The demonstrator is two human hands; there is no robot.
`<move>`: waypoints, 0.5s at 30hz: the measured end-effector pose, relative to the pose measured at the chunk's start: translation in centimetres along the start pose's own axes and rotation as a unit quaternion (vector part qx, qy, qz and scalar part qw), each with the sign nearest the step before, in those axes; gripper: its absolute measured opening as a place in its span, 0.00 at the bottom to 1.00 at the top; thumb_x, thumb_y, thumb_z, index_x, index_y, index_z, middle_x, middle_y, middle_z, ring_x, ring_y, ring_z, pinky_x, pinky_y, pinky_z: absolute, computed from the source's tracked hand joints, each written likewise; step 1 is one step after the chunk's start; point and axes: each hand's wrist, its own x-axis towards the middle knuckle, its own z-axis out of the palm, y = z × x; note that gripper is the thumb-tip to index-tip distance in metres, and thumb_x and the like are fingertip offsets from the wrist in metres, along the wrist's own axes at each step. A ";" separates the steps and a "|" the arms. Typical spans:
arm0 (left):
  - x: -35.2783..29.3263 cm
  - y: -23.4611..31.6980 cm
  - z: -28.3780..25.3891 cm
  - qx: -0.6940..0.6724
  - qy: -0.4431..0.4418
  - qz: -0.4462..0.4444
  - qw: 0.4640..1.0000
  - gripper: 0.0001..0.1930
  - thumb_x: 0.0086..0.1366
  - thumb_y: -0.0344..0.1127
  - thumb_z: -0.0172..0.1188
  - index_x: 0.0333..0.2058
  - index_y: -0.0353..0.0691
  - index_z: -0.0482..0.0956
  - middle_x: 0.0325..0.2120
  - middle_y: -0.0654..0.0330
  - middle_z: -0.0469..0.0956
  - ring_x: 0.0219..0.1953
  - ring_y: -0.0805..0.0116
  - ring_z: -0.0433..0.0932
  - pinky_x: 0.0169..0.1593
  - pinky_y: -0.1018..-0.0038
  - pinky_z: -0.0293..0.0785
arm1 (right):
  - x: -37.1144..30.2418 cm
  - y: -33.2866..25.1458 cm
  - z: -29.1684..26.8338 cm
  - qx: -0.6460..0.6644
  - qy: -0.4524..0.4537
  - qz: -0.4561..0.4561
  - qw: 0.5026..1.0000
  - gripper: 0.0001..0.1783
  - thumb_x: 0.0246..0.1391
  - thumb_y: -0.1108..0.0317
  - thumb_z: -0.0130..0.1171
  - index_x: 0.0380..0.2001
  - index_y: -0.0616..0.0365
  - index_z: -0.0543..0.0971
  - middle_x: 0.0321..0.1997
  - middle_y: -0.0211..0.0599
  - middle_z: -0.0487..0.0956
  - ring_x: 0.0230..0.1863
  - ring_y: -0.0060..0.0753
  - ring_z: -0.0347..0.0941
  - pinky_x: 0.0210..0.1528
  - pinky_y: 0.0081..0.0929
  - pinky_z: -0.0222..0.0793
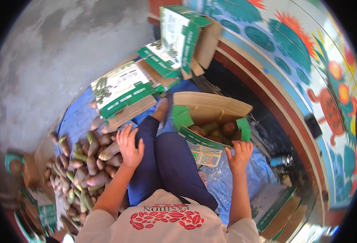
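My left hand (pixel 130 146) is open above my left knee, fingers spread with nothing in them. Beside it lies a big heap of long root vegetables (pixel 98 178), green to reddish-brown, which look like radishes. My right hand (pixel 239 156) is also open, its fingers at the near right corner of an open green carton (pixel 210 100); whether they touch it I cannot tell. Several of the same vegetables (pixel 228 128) lie inside that carton. Beneath its near side shows a weighing scale (pixel 206 158) with a lit green display and a keypad.
A blue tarp (pixel 225 175) covers the floor under everything. Ahead, green-and-white cartons (pixel 123 87) lie and stand, one upright (pixel 180 38). Another carton (pixel 272 204) is at my right, near a painted wall (pixel 299 52). More cartons (pixel 37 202) stand at far left.
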 end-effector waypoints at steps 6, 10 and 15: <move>0.3 0.3 -0.1 0.021 -0.023 -0.005 1.000 0.21 0.48 0.30 0.57 0.44 0.38 0.69 0.50 0.52 0.66 0.55 0.53 0.63 0.58 0.52 0.51 | 0.5 0.3 0.1 0.001 -0.021 -0.025 0.999 0.17 0.42 0.56 0.62 0.31 0.57 0.74 0.31 0.35 0.73 0.37 0.41 0.67 0.50 0.44 0.57; 0.4 0.5 -0.3 0.038 -0.051 -0.012 0.998 0.22 0.48 0.30 0.58 0.45 0.39 0.69 0.51 0.53 0.65 0.56 0.53 0.62 0.58 0.51 0.51 | 0.8 0.9 0.8 0.019 -0.033 -0.049 0.998 0.16 0.45 0.57 0.59 0.32 0.58 0.74 0.32 0.38 0.73 0.37 0.44 0.67 0.50 0.43 0.56; 0.1 1.0 -0.4 0.066 -0.082 -0.043 0.994 0.23 0.48 0.30 0.58 0.46 0.40 0.68 0.52 0.53 0.65 0.56 0.53 0.62 0.59 0.50 0.50 | 1.7 1.5 1.0 0.065 -0.044 -0.065 0.995 0.15 0.48 0.56 0.57 0.32 0.58 0.74 0.30 0.41 0.72 0.36 0.46 0.66 0.47 0.44 0.58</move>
